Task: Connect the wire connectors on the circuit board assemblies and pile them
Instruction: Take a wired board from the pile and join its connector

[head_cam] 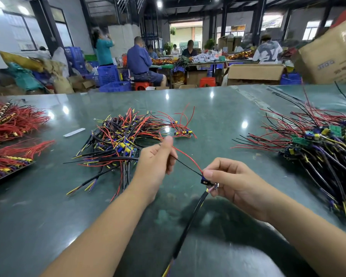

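Right hand (pixel 234 182), lower centre-right of frame: thumb and fingertips pinch a small circuit board assembly (pixel 206 181), dark blue part visible, held above the table (pixel 218 120). Grip clenched on the board. A thick black cable (pixel 190 222) hangs from the board down toward the bottom edge, blurred, with yellow and purple strands at its lower end.

Left hand (pixel 158 158), centre of frame: fingers curled, thumb up, grasping the board's thin red wire (pixel 188 157) and black wire (pixel 188 166). Both wires run taut-ish from this hand down-right to the board. Whether a connector sits inside the left grip, cannot tell.

Just beyond the left hand, centre of frame: loose heap of assemblies (pixel 120 140), red, black, yellow and purple leads tangled, lying on the table. A smaller cluster (pixel 183 132) with red wires sits at its right edge.

Right side of frame: larger pile (pixel 320 144) with green boards and blue parts, wires fanned to the left.

Left edge: bundles of red wires (pixel 12 120), a second bundle (pixel 10 158) below it. A white strip (pixel 74 132) lies between these and the centre heap.

Upper frame: workshop, seated people (pixel 142 60) at other tables, blue crates (pixel 108 74), cardboard boxes (pixel 254 73).
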